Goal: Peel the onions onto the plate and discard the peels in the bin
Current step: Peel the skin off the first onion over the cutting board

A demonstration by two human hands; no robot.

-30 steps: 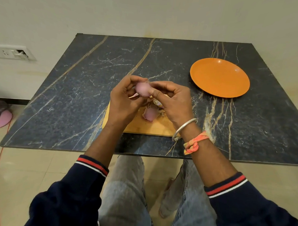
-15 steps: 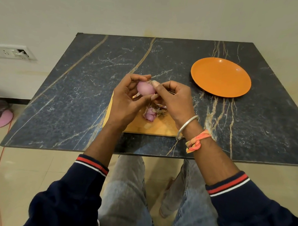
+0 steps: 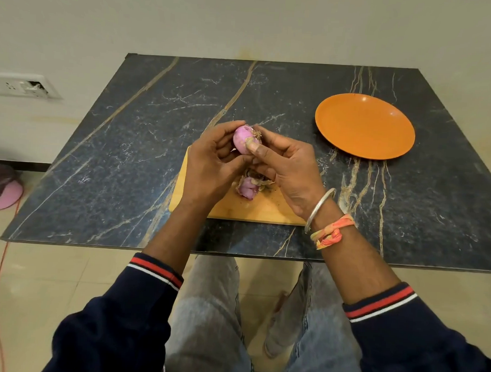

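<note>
My left hand point(image 3: 211, 167) grips the onion point(image 3: 240, 139) and my right hand point(image 3: 291, 165) pinches its root end; a hard tug could shoot the slick onion onto the counter point(image 3: 157, 125).

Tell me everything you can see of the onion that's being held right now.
The small, round pinkish-purple onion looks mostly peeled, smooth and glossy, with a dry brown root tuft at its right end. It is held above the light wooden cutting board, gripped by the left hand, while the right hand pinches it near the root.
</note>
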